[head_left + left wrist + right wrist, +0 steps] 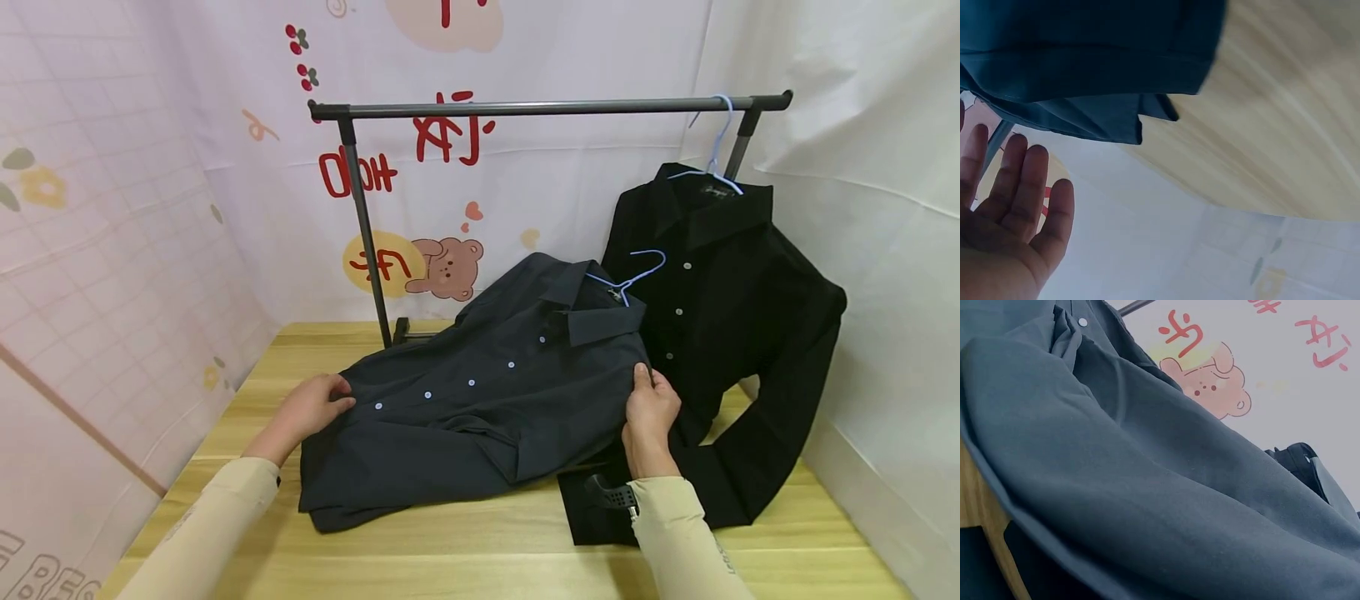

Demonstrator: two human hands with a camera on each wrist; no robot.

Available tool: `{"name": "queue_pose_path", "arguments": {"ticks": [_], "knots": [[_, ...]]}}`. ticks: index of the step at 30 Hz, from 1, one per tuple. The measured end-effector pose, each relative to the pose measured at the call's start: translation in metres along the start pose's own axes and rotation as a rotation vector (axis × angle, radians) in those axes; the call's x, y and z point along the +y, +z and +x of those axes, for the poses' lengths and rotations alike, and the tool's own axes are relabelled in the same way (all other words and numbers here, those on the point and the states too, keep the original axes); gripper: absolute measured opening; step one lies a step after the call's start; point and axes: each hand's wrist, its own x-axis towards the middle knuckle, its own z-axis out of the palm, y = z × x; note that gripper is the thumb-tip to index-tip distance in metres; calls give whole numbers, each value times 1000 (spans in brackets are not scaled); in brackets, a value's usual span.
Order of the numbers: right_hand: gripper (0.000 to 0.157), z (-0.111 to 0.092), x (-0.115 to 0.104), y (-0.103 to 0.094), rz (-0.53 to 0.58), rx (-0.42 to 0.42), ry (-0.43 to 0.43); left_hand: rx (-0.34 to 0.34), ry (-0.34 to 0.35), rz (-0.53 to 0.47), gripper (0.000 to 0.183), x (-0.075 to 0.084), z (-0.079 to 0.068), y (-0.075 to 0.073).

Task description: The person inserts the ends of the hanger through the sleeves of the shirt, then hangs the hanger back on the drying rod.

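Observation:
A dark navy button-up shirt lies spread at a slant over the wooden table, front side up, with a light-blue hanger in its collar. My left hand is at the shirt's hem end, thumb over the cloth. In the left wrist view the fingers of this hand are straight and spread, just beside the hanging cloth. My right hand grips the shirt's edge below the collar, thumb on top. The right wrist view is filled by the shirt's sleeve and side; the right hand is hidden there.
A black shirt on another light-blue hanger hangs at the right end of a metal rack, its sleeve lying on the table. Printed cloth walls stand behind and at both sides.

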Motion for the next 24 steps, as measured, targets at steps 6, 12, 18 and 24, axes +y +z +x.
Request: {"name": "queue_pose_path", "arguments": {"ticks": [6,12,18,24], "knots": [[40,1,-1,1,-29,0,-37,66,-73,-37,37,8,27,-5],[39,1,-3,2,-74,1,-71,150,-145,-106,50,25,61,-22],[40,0,-2,2,-106,-13,-107,257,-189,-210,61,44,98,-41],[41,0,-5,3,-163,-10,-185,349,-196,-317,62,61,124,-52]]}}
